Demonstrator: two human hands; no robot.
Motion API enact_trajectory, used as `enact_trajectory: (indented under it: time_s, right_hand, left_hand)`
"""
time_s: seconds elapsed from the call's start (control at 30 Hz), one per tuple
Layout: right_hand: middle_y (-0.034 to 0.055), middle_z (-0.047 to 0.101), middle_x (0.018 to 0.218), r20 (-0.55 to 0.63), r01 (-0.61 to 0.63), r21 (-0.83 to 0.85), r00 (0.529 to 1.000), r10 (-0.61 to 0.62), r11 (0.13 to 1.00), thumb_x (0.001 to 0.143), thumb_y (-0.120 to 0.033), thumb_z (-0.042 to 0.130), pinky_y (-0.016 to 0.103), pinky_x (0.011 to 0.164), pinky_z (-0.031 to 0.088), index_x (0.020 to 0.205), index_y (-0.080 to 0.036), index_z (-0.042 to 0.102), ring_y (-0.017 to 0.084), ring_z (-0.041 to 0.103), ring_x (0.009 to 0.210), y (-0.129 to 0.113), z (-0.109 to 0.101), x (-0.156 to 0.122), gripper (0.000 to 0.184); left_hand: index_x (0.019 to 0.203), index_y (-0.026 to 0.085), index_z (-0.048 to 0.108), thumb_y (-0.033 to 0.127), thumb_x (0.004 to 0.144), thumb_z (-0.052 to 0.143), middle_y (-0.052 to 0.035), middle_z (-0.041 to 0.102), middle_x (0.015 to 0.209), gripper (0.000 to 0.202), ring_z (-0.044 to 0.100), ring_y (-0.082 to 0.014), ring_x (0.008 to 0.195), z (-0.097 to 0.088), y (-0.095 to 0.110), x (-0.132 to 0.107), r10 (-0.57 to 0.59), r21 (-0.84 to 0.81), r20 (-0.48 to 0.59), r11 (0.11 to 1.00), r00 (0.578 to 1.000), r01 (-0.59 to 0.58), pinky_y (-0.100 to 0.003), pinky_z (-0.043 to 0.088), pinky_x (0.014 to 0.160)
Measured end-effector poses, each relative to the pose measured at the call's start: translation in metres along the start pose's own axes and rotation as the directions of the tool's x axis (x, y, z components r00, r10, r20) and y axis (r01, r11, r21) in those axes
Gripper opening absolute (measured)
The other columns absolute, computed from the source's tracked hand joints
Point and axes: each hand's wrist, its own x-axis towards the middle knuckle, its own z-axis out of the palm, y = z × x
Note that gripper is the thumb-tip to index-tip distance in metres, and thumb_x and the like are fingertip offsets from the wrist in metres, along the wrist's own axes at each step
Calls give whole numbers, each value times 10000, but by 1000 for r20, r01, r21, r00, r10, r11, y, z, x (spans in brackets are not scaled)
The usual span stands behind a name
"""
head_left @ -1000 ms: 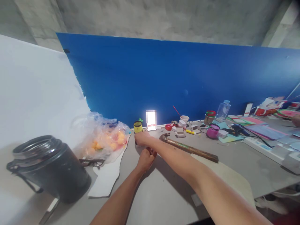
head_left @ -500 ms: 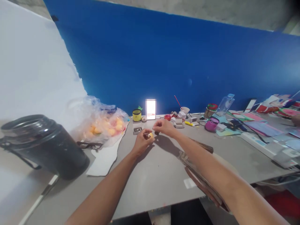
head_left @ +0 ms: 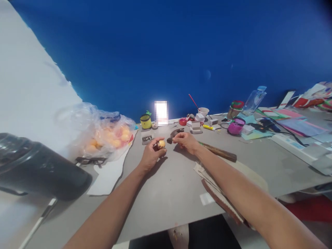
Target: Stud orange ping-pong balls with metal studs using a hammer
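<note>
My left hand [head_left: 151, 154] curls its fingers and thumb around a small yellow-orange ball [head_left: 161, 143] with dark, shiny bits on its side. A short gap to the right, my right hand [head_left: 187, 142] is closed in a pinch; whatever is between its fingertips is too small to make out. Behind that hand a claw hammer lies on the table, its dark head [head_left: 176, 132] beyond the fingers and its wooden handle [head_left: 220, 152] running right, partly covered by the wrist. A small open box [head_left: 147, 139] of shiny metal pieces sits just beyond my left hand.
Left are a clear bag [head_left: 114, 135] of orange balls, glasses [head_left: 90, 160] and a big dark flask [head_left: 44, 169]. Along the back stand a yellow pot [head_left: 145, 121], a bright screen [head_left: 161, 113] and a white cup [head_left: 203, 112]. Folded cloth [head_left: 220, 193] lies under my right forearm.
My hands have drawn a little farther apart. The ball in my left hand now shows more of its yellow side, and the hammer head has come into clearer view. The whole view has shifted.
</note>
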Motion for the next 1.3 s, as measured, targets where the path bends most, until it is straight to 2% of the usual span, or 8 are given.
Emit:
enact_trajectory:
  time_s: [0.1,0.2,0.3,0.43,0.57,0.8,1.0,1.3]
  right_hand:
    - [0,669,663,22,-27,52,999,26,998,560,-487,933,203,421,333,701,-167,620,48,400,475,3,2,-1,470]
    - [3,671,666,70,-83,112,995,75,990,527,-515,961,199,431,334,719,-160,638,45,393,486,4,8,-4,517]
    - [25,695,706,157,-135,166,982,109,977,512,-516,978,193,447,331,740,-143,674,43,408,509,3,13,-9,533]
    - [34,712,734,258,-162,181,960,112,970,505,-445,1001,196,469,353,808,-139,738,55,439,537,1,17,-16,505]
    - [24,706,705,300,-180,157,945,127,971,524,-398,998,207,475,357,801,-148,737,61,452,521,4,20,-20,456]
    - [26,715,706,275,-196,229,953,129,954,497,-420,1015,194,458,320,789,-160,701,70,471,529,6,22,-20,502]
    - [35,716,695,290,-249,171,937,193,953,479,-412,1025,189,446,322,798,-153,711,73,476,524,5,20,-19,517]
    - [42,711,684,290,-257,131,934,211,958,488,-373,1013,181,437,330,734,-144,701,67,472,519,4,20,-18,459]
  left_hand:
    - [1262,208,674,271,687,807,8,647,856,594,590,-117,681,-1,-3,0,40,101,-51,994,998,-35,-282,570,655]
    - [1182,187,702,280,693,794,-13,673,862,506,621,-152,740,-1,-4,0,93,234,-85,970,992,-71,-287,559,678]
    - [1126,185,714,298,711,773,-21,692,868,434,639,-182,792,-2,-3,0,135,368,-59,924,989,-104,-311,550,717]
    - [1125,191,706,329,762,735,-32,713,914,389,656,-204,852,-3,-2,-1,190,484,-9,860,982,-161,-338,544,791]
    - [1141,193,699,365,785,732,-57,728,1024,397,665,-225,912,-3,-4,0,255,571,-5,795,967,-206,-367,535,862]
    - [1067,204,705,293,793,726,-51,725,1066,288,663,-231,977,0,-5,-2,303,618,52,739,952,-269,-371,519,924]
    - [1067,211,707,296,824,720,-52,726,1072,258,665,-229,988,2,-7,-4,323,627,64,723,944,-290,-369,523,926]
    - [1054,211,720,305,809,745,-48,715,1024,263,669,-223,956,2,-9,-3,325,645,80,704,942,-297,-361,532,898]
